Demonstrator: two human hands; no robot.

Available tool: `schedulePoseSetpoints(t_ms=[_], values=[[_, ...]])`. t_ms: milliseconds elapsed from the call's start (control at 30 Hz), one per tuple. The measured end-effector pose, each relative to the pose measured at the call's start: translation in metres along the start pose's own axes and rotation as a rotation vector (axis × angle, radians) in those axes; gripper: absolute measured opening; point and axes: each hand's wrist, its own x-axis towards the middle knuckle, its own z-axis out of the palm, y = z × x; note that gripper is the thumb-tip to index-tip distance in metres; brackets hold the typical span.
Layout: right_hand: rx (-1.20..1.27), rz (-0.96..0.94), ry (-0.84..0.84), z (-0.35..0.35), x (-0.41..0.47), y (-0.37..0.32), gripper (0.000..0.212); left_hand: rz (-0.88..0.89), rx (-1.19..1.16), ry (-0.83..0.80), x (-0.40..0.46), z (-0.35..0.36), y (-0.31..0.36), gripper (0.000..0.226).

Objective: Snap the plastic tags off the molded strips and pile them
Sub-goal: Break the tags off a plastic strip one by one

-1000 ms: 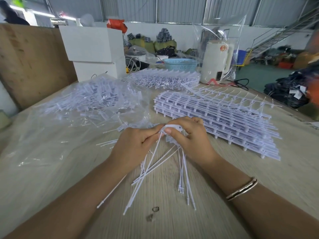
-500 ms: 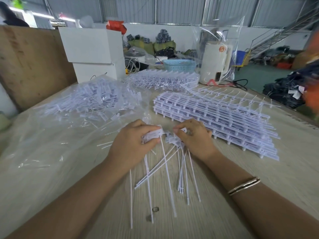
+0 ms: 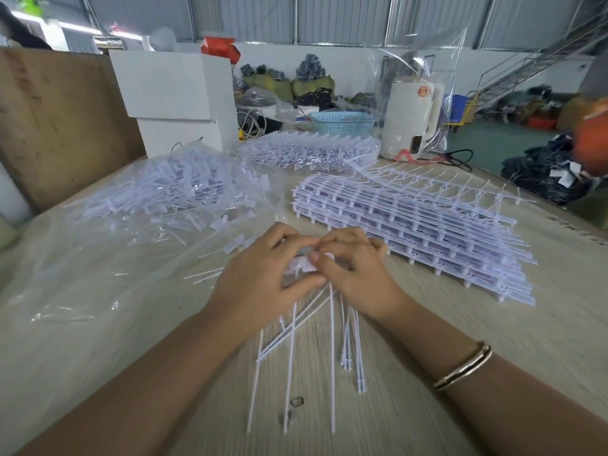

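Both thumbs and curled fingers meet over a small bunch of white tags (image 3: pixel 304 264), pinching their flat heads between the left hand (image 3: pixel 263 278) and the right hand (image 3: pixel 355 274). The tags' thin tails fan down toward the camera across the table (image 3: pixel 493 324). A bracelet (image 3: pixel 464 366) sits on the right wrist. Just beyond the right hand lies a stack of strips (image 3: pixel 411 222); left of it, loose tags are heaped on a clear bag (image 3: pixel 171 192).
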Motion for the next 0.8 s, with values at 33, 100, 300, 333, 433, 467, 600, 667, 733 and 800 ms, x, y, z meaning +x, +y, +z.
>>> schedulePoseSetpoints(t_ms=[33,100,300,333,433,467,600,667,733,800], values=[[0.049,0.036,0.018,-0.002,0.001,0.002,0.022,-0.005,0.0,-0.005,0.0,-0.001,0.0,0.044],[0.117,0.096,0.03,-0.005,0.002,0.005,0.029,-0.016,-0.006,0.006,0.0,-0.003,-0.001,0.038],[0.233,0.087,0.002,-0.004,0.001,-0.001,0.028,0.027,0.034,0.028,0.002,-0.001,-0.004,0.028],[0.217,0.063,-0.021,-0.004,0.001,-0.003,0.02,0.024,0.023,0.038,0.002,0.0,-0.004,0.023],[0.175,0.032,-0.038,-0.004,0.001,-0.005,0.013,0.011,0.0,0.063,0.003,0.0,-0.007,0.018],[0.156,0.031,-0.036,-0.004,0.001,-0.004,0.014,0.004,-0.01,0.06,0.002,0.0,-0.008,0.018],[0.08,-0.054,0.015,-0.003,0.0,-0.001,0.01,0.001,-0.017,0.029,0.003,-0.002,-0.012,0.019],[-0.008,-0.122,0.067,-0.004,0.0,0.002,0.011,-0.015,-0.065,0.037,0.004,-0.001,-0.011,0.014],[-0.083,-0.173,0.097,-0.004,-0.001,0.003,0.012,-0.053,-0.161,0.05,0.005,0.0,-0.009,0.008],[-0.047,-0.164,0.091,-0.004,-0.001,0.002,0.012,-0.067,-0.185,0.063,0.004,0.001,-0.008,0.01]])
